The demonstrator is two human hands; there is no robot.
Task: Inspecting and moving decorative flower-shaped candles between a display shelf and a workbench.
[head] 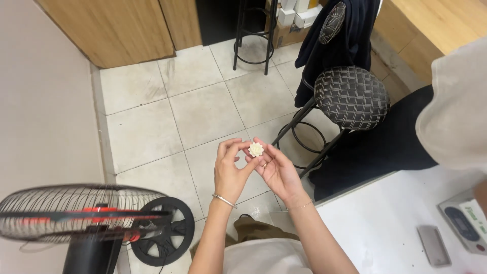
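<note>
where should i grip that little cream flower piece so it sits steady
Take the flower by its scalloped rim, fingertips coming in from opposite sides, as the left hand and right hand do now. It is small, flat and round with its patterned face up, so the edge gives purchase without covering or pressing the petals.

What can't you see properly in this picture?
Head view only:
- Underside of the small cream flower-shaped piece: hidden by the fingertips of the left hand and right hand.
- Scale: cut off by the right edge.
- Fan: cut off by the bottom and left edges.
</note>
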